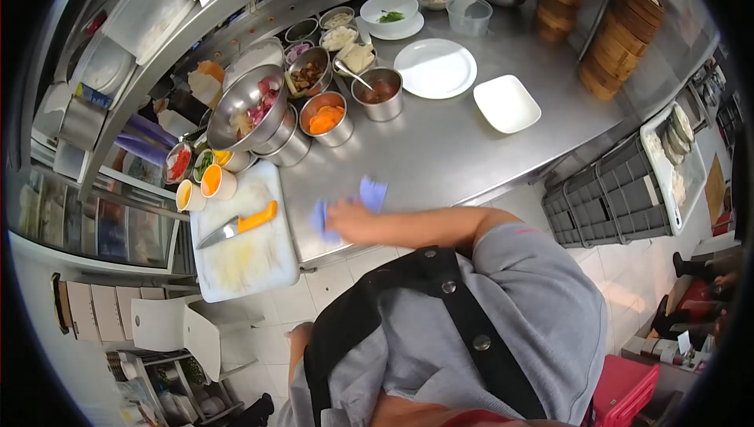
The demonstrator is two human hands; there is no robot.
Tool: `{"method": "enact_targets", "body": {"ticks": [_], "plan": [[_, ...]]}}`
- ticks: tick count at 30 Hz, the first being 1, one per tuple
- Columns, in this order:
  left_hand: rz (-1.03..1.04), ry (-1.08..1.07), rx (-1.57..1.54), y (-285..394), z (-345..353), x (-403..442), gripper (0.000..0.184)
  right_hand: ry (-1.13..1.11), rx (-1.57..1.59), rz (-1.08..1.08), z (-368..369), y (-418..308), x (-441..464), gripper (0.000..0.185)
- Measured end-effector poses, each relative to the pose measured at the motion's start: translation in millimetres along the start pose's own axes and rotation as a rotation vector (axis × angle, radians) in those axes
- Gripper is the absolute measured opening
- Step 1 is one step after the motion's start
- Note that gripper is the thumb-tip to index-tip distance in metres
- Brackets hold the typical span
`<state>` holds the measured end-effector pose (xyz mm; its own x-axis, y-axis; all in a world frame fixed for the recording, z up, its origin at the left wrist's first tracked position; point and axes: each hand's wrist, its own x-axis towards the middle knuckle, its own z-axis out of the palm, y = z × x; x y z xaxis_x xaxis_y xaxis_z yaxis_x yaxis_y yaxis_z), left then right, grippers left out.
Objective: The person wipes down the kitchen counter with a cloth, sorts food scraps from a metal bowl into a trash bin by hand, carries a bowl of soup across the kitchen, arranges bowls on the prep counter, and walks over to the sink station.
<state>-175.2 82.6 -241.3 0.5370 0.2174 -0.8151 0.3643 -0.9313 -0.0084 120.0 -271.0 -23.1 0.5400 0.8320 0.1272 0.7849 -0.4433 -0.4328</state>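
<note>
Looks mid-wipe: holding blue cloth down on counter beside cutting board, gripped in fingers of right hand. Can't tell finger state of left hand, mostly hidden. Likely unfinished, with cloth in use; can't judge area done or remaining.

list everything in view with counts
counter: one, silver, centre
cloth: one, blue, on counter
board: one, white, counter's left
knife: one, orange handle, on board
round plate: one, white, on counter
square dish: one, white, right of plate
metal containers: several, silver, mostly left of plate
tubs: several, white, behind board
steamers: two stacks, brown, far right
crate: one, grey, right of counter
others: too unclear
right hand: one, bare, on cloth
left arm: one, mostly hidden
</note>
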Motion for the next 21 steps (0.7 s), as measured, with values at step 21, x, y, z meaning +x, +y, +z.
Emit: {"method": "enact_targets", "body": {"ticks": [21], "plan": [[0.731,0.229,-2.121,422,-479,-37,0.026,0.362,-0.134,0.045,-66,103,-86,0.056]]}}
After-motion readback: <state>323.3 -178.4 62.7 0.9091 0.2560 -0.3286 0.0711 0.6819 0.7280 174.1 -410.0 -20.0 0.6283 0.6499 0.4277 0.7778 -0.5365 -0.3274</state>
